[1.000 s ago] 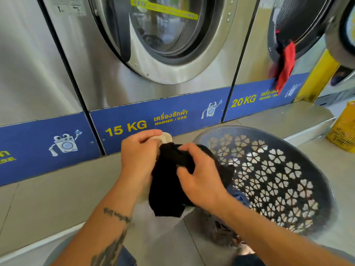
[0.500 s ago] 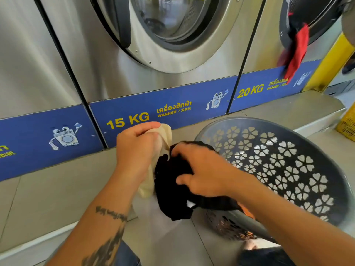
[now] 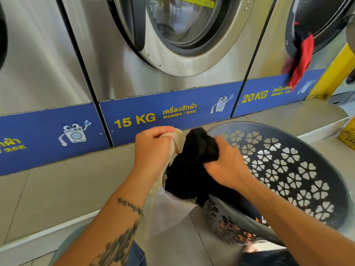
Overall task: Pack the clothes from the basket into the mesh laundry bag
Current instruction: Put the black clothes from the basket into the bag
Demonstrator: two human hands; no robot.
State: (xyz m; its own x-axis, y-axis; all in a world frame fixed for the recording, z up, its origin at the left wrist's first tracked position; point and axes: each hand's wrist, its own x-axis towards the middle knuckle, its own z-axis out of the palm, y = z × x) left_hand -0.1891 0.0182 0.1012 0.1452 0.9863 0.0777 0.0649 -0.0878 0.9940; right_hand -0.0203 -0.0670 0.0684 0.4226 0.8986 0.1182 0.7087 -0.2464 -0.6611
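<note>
My left hand (image 3: 153, 150) grips the cream edge of the white mesh laundry bag (image 3: 169, 206), which hangs below it. My right hand (image 3: 228, 166) clutches a bunched black garment (image 3: 194, 169) at the bag's mouth, and the lower part of the cloth sits inside the bag. The grey plastic basket (image 3: 299, 169) with flower-shaped holes lies tilted to the right, its rim against my right forearm. Something orange shows through the holes low in the basket.
Steel washers stand in a row ahead on a raised tiled step (image 3: 57, 189). Red cloth (image 3: 301, 62) hangs from the open door of the 20 KG washer. A yellow crate (image 3: 348, 133) sits at the far right edge.
My right hand has lifted and regripped the black garment higher, bunching it at the bag's mouth. The mesh bag now shows below my left hand. The view moved slightly.
</note>
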